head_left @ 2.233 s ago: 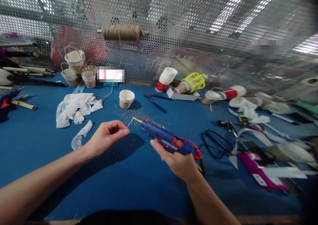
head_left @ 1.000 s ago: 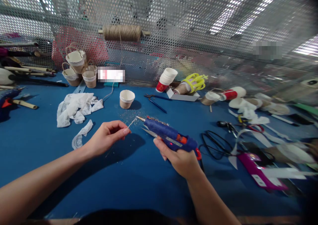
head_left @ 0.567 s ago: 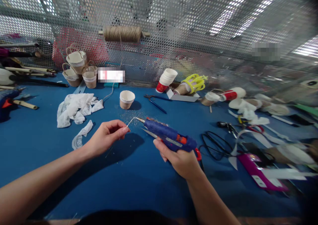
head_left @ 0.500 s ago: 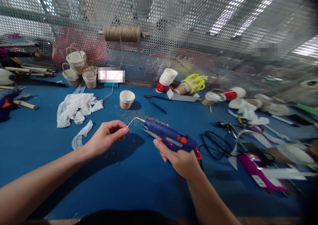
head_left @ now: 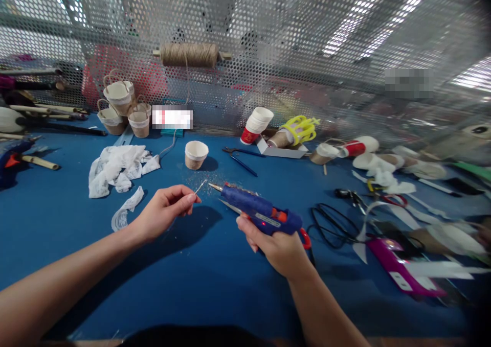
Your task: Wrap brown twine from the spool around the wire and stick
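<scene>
My left hand pinches a short thin piece of twine between thumb and fingertips, its free end pointing up to the right. My right hand is wrapped round a blue hot glue gun with a small red light lit. The gun's metal nozzle faces the twine's tip, with a small gap between them. A pair of scissors with a red handle is in the same right hand, its blade showing below the gun. Beyond the hands stands a small burlap-wrapped paper cup with a white rim.
White lace lies at left, before several handled cups. Blue pliers lie behind the gun. A twine spool hangs on the mesh. Stacked paper cups, a black cable and a purple power strip are at right.
The glue gun's nozzle has drawn slightly away from the twine's tip, where the two met before. Both hands keep their grip.
</scene>
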{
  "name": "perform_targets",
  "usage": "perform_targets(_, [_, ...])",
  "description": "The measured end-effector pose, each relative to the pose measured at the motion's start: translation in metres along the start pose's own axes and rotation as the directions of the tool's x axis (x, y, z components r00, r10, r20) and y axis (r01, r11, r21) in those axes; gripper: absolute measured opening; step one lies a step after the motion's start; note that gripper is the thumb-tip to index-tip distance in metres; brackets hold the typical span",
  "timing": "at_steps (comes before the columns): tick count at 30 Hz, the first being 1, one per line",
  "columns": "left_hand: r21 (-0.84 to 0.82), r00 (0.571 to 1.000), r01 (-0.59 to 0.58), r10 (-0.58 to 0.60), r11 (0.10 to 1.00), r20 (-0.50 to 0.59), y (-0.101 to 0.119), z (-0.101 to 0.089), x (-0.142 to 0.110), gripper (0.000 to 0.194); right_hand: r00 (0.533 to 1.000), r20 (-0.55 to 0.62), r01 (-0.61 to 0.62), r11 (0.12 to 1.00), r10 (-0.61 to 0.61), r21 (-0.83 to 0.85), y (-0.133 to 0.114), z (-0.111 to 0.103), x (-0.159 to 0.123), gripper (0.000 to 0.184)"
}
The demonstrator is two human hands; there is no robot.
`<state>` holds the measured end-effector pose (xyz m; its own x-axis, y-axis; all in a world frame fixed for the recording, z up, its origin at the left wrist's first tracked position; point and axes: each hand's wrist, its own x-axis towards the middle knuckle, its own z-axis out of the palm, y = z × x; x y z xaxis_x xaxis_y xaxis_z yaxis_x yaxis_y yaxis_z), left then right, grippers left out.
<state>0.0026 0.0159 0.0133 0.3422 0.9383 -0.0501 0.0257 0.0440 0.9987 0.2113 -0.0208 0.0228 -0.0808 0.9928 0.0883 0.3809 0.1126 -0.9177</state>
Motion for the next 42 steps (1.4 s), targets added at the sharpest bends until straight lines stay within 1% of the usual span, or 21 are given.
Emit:
perform_targets(4, [-0.002,0.999,0.028,-0.028,1.000,0.020,0.001,0.000,0.000,0.022,1.000,-0.015,0.001,1.000,-0.001,0.006,-0.002,0.001,0.000,0.024])
perform_targets(7, [-0.025,0.998,0.048,-0.047,0.999,0.033,0.000,0.000,0.000,0.024,1.000,-0.020,0.010,1.000,-0.010,-0.012,0.001,0.000,0.002,0.025])
perform_targets(13, [-0.119,0.997,0.067,-0.060,0.991,0.057,-0.003,0.001,0.000,0.024,0.983,-0.078,0.158,0.982,-0.166,-0.100,0.014,0.002,0.002,0.016])
perform_targets(18, [-0.140,0.996,0.070,-0.061,0.988,0.068,-0.004,0.001,-0.001,0.024,0.962,-0.125,0.224,0.965,-0.241,-0.140,0.006,0.005,0.003,0.014])
perform_targets(23, [-0.118,0.997,0.066,-0.061,0.991,0.041,-0.003,0.002,0.000,0.023,0.969,-0.100,0.212,0.969,-0.225,-0.128,-0.007,0.005,0.003,0.010])
perform_targets(25, [-0.110,0.998,0.065,-0.062,0.992,0.033,-0.003,0.002,0.000,0.023,0.969,-0.098,0.212,0.965,-0.228,-0.153,-0.008,0.005,0.003,0.009])
perform_targets(31, [-0.098,0.998,0.065,-0.065,0.993,0.009,-0.001,0.002,0.000,0.023,0.952,-0.080,0.268,0.928,-0.297,-0.259,-0.006,0.005,0.001,0.007])
perform_targets(37, [-0.067,0.999,0.049,-0.049,0.997,0.002,-0.001,0.002,-0.001,0.023,0.943,-0.095,0.282,0.920,-0.318,-0.273,-0.003,0.005,0.002,0.009])
perform_targets(42, [-0.041,0.998,0.051,-0.052,0.998,-0.024,0.001,0.002,-0.003,0.020,0.920,-0.062,0.353,0.888,-0.387,-0.294,-0.004,0.004,0.004,0.006])
